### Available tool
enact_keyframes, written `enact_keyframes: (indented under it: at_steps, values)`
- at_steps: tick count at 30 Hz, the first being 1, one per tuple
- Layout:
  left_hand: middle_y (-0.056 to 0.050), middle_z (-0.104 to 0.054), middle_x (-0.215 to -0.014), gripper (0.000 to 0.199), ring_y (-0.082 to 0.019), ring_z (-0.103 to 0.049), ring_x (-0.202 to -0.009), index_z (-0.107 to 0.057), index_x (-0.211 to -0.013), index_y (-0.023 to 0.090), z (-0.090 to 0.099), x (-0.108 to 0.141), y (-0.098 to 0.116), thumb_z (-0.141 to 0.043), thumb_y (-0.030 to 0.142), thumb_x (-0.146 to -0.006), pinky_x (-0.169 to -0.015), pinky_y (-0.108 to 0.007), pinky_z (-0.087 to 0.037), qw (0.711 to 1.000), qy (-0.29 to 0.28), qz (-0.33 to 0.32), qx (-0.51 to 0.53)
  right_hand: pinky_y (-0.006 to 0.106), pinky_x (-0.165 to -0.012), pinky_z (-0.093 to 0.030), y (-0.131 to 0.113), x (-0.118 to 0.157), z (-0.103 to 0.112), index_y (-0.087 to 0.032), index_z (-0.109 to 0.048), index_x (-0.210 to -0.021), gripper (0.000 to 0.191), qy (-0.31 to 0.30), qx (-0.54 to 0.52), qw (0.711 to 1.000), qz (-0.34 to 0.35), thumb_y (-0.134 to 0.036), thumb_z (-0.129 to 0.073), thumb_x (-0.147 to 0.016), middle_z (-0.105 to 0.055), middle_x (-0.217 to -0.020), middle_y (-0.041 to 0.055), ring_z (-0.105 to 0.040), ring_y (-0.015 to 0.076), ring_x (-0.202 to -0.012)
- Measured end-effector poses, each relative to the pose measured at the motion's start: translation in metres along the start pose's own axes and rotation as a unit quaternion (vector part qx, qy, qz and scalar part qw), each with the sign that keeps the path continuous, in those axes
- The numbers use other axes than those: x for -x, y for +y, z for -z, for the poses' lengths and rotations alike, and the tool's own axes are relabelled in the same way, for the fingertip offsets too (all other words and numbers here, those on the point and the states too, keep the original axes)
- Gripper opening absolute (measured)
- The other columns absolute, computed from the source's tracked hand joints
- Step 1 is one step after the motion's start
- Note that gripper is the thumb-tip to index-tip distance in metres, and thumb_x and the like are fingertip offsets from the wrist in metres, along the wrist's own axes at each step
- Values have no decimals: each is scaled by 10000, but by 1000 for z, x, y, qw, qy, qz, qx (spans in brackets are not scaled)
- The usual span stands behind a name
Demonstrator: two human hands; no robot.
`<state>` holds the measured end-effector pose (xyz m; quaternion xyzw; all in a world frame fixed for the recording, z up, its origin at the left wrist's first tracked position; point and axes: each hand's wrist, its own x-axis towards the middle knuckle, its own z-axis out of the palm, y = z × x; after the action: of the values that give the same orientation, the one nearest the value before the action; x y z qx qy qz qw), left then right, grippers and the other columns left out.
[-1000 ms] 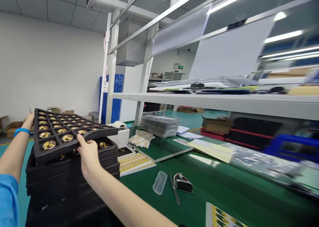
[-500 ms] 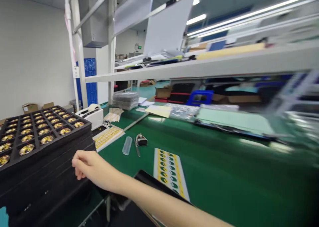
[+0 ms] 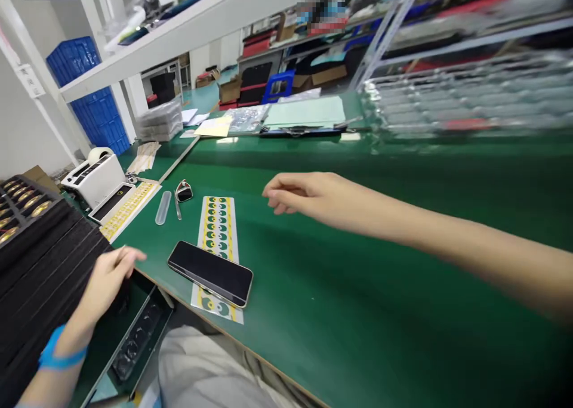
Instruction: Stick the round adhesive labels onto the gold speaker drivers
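Observation:
My left hand, with a blue band at the wrist, is at the table's front edge beside the stacked black foam trays. Its forefinger stretches out and no held thing shows. Over the green tabletop, my right hand hangs with fingers loosely bent and nothing visible in them. Between the hands lies a dark-screened smartphone, across a sheet of yellow and green stickers. Gold round parts fill pockets of the top tray.
A white tape dispenser, another sticker sheet, a clear plastic case, tweezers and a watch-like item lie to the left. A clipboard and clear blister trays line the back, below a white shelf beam.
The view has swung right and down. My right hand has moved from beside the black trays to above the tabletop. My left hand has come into view, and the smartphone now shows uncovered.

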<state>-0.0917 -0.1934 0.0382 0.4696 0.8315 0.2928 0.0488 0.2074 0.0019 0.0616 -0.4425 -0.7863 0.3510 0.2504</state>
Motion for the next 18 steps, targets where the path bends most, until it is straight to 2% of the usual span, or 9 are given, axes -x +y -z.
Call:
enact_keyframes:
  at_steps: [2, 3, 5, 6, 7, 8, 12, 14, 18]
  values:
    - [-43, -678, -930, 263, -177, -652, -792, -669, -1028, 136, -25, -21, 14, -603, 365, -918, -703, -326, -552, 991, -106, -37, 69, 436, -731, -515, 19, 24, -5, -219, -646, -761, 121, 6, 16, 1000, -19, -259, -566, -843, -722, -760, 72, -676, 283, -738]
    - [-18, -661, -785, 258, -157, -620, -691, -699, -932, 137, -35, -32, 20, -612, 379, -902, -634, -292, -510, 986, -127, -48, 96, 454, -763, -525, 26, 36, -13, -216, -658, -826, 102, 10, 19, 1000, -20, -286, -584, -833, -740, -846, 85, -686, 298, -796]
    - [18, -539, -565, 332, -131, -501, -545, -732, -768, 149, -49, -50, 27, -606, 443, -855, -540, -270, -403, 981, -124, -60, 136, 464, -792, -563, 30, 56, -39, -187, -646, -1011, 245, 24, 34, 999, 11, -351, -597, -834, -739, -1038, 129, -705, 316, -911]
    - [29, -480, -517, 352, -124, -446, -513, -734, -732, 155, -52, -56, 28, -604, 467, -830, -518, -270, -356, 979, -116, -63, 156, 479, -799, -579, 28, 62, -55, -154, -617, -1132, 361, 21, 64, 996, 62, -367, -602, -841, -715, -1134, 165, -706, 328, -956]
    - [38, -439, -503, 364, -117, -402, -496, -729, -721, 158, -53, -60, 28, -602, 488, -809, -506, -268, -322, 977, -107, -62, 174, 495, -791, -593, 24, 67, -73, -116, -581, -1218, 462, 5, 107, 986, 125, -370, -624, -834, -686, -1192, 201, -701, 342, -988]
    - [43, -414, -505, 373, -112, -370, -489, -721, -716, 158, -53, -63, 27, -602, 503, -793, -498, -266, -296, 975, -98, -59, 190, 504, -832, -589, 18, 69, -91, -105, -573, -1238, 528, -4, 116, 981, 152, -345, -688, -782, -668, -1229, 210, -682, 353, -1045]
    - [38, -406, -546, 354, -109, -351, -506, -687, -689, 163, -47, -70, 23, -609, 495, -783, -497, -259, -267, 966, -70, -46, 246, 523, -909, -565, -4, 67, -144, -59, -571, -1261, 660, -13, 151, 971, 186, -241, -774, -660, -654, -1238, 243, -641, 385, -1117]
    - [35, -412, -554, 322, -111, -356, -518, -679, -680, 170, -47, -75, 25, -617, 466, -790, -506, -261, -273, 960, -69, -46, 267, 529, -876, -577, -7, 67, -152, -43, -579, -1258, 610, -6, 176, 967, 184, -171, -728, -680, -666, -1199, 257, -657, 391, -1070]
    - [33, -427, -570, 261, -114, -361, -534, -675, -679, 184, -53, -89, 41, -626, 408, -802, -526, -267, -286, 947, -85, -58, 303, 508, -839, -597, -3, 73, -152, -30, -603, -1241, 517, 10, 219, 957, 189, -155, -639, -741, -676, -1184, 260, -672, 381, -1039]
